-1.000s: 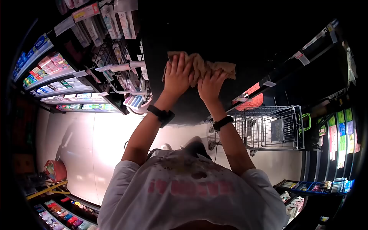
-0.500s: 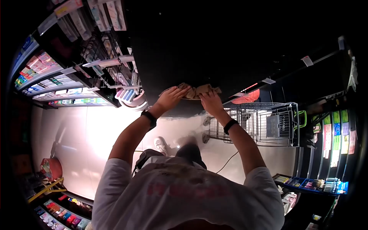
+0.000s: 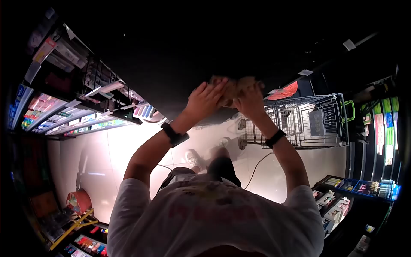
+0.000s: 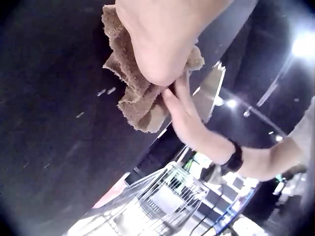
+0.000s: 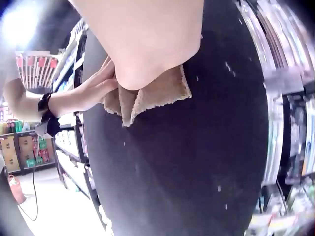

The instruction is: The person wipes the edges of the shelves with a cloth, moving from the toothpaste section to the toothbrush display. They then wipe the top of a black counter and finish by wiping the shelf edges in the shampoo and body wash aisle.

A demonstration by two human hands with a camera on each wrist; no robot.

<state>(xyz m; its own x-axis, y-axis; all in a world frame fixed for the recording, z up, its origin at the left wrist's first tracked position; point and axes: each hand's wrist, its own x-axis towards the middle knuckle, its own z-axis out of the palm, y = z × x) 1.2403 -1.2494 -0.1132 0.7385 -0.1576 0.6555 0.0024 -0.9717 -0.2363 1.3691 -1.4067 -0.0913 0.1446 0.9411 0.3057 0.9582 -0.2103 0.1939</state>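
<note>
A crumpled brown cloth (image 3: 231,91) lies against a broad black panel (image 5: 197,162), under both hands. My left hand (image 3: 206,99) presses on the cloth's left part with its fingers stretched out over it. On the right part, my right hand (image 3: 251,103) lies with its fingers spread across the cloth, close beside the left thumb. Ragged edges of the cloth (image 4: 125,61) stick out past the left palm in the left wrist view. Pale specks and scuffs dot the panel around it. Each wrist view hides its own hand's fingertips behind the palm.
A wire shopping cart (image 3: 299,120) stands at the right, below a red-orange object (image 3: 284,91). Stocked shelves (image 3: 64,111) line the left side. A dark cable (image 3: 257,166) runs over the pale floor near the feet. A red round container (image 3: 78,201) sits lower left.
Both hands and the cloth came down the panel toward its near edge, then shifted right and slightly up in view. The head view turned, swinging the left shelves.
</note>
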